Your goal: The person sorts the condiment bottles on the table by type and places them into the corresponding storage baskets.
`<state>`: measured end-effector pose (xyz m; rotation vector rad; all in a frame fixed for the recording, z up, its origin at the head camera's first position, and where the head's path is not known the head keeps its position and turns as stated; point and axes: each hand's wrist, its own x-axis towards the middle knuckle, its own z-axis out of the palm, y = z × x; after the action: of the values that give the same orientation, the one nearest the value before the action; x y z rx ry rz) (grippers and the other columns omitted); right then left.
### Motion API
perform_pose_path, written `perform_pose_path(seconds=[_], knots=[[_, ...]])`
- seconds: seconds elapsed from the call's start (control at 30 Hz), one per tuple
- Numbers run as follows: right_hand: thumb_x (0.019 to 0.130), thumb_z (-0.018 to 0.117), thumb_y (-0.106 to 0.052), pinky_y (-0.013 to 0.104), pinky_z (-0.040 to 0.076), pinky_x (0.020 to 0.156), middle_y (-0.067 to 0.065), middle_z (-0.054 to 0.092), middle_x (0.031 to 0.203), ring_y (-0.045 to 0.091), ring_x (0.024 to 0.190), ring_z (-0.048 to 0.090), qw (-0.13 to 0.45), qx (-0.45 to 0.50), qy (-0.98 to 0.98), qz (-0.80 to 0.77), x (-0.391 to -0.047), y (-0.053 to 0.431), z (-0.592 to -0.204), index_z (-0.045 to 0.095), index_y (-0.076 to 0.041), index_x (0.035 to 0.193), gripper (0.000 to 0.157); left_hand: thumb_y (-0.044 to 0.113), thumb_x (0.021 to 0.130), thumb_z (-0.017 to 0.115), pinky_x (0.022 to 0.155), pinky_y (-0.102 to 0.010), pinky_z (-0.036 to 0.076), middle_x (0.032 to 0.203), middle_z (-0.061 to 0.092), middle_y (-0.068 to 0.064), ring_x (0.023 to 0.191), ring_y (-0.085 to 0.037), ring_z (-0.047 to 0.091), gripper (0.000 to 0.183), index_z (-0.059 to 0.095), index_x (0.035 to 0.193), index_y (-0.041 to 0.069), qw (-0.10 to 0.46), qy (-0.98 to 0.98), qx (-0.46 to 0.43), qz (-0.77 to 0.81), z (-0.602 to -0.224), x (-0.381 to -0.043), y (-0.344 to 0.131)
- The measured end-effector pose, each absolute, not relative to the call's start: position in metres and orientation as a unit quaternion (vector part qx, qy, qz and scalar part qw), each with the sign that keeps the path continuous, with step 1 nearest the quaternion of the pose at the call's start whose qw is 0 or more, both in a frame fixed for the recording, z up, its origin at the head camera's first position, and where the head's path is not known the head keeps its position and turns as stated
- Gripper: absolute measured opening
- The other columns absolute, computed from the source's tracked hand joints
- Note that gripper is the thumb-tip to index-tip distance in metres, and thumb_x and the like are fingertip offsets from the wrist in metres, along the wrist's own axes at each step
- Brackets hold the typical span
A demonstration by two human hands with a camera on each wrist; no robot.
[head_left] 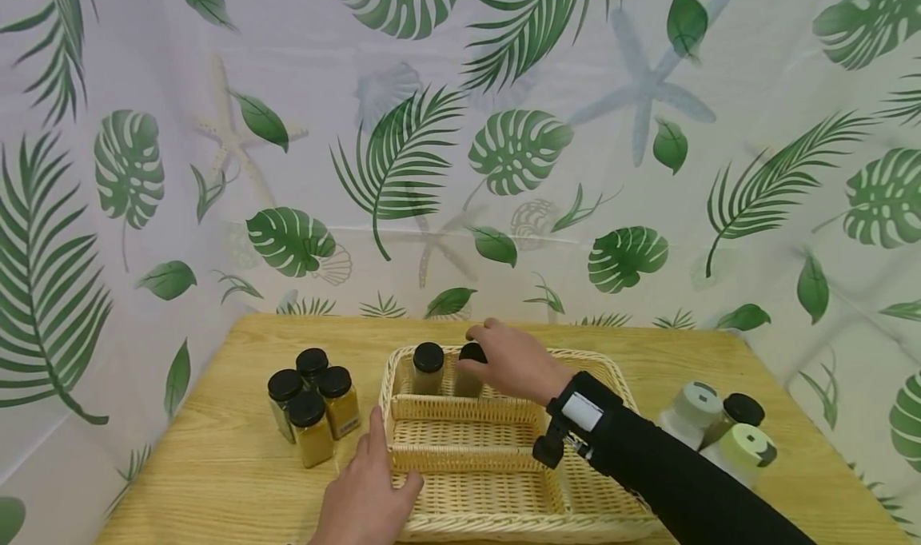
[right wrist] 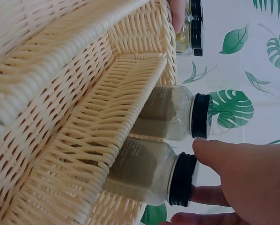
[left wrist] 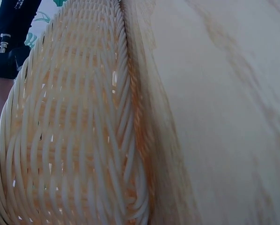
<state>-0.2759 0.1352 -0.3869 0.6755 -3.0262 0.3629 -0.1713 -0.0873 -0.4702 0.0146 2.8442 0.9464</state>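
A clear spice jar (right wrist: 140,171) with a black lid stands in the back compartment of a wicker basket (head_left: 518,521). My right hand (head_left: 514,361) holds it at the lid, thumb on one side and fingers on the other. Beside it, to the left, stands a second black-lidded jar (head_left: 428,369), its grey-brown contents visible in the right wrist view. The compartment's low divider hides the bottoms of both jars. My left hand (head_left: 370,489) lies at the basket's left front corner, fingers extended along the outer side and thumb near the rim.
Several black-lidded jars (head_left: 313,437) of yellow and greenish powder cluster on the wooden table (head_left: 209,449) left of the basket. To the right stand a white-capped bottle (head_left: 696,405), a black-lidded jar (head_left: 741,409) and a yellow-green-capped bottle (head_left: 744,449). A leaf-patterned curtain (head_left: 432,305) closes off the back.
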Motion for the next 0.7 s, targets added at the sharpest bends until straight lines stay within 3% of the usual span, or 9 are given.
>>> perform_pose_path(seconds=[0.43,0.7], knots=[[0.099,0.063,-0.041,0.043,0.056,0.082,0.016,0.066,0.121,0.030,0.101,0.068,0.034,0.205,-0.974,0.091,-0.264,0.169,-0.367,0.064,-0.005,0.130,0.047,0.046,0.088,0.067,0.069,-0.053,0.053,0.141,0.053,-0.022,0.099,-0.035,0.067,0.102,0.010,0.161,0.004,0.067,0.946,0.005,0.317,-0.471,-0.171,-0.087],[0.099,0.064,-0.035,0.043,0.056,0.078,0.013,0.070,0.113,0.027,0.095,0.069,0.068,0.201,-0.974,0.075,-0.252,0.204,-0.355,0.067,-0.004,0.125,0.041,0.046,0.088,0.067,0.064,-0.050,0.052,0.140,0.053,-0.023,0.091,-0.032,0.068,0.102,0.011,0.161,0.004,0.073,0.947,0.002,0.314,-0.471,-0.171,-0.086]])
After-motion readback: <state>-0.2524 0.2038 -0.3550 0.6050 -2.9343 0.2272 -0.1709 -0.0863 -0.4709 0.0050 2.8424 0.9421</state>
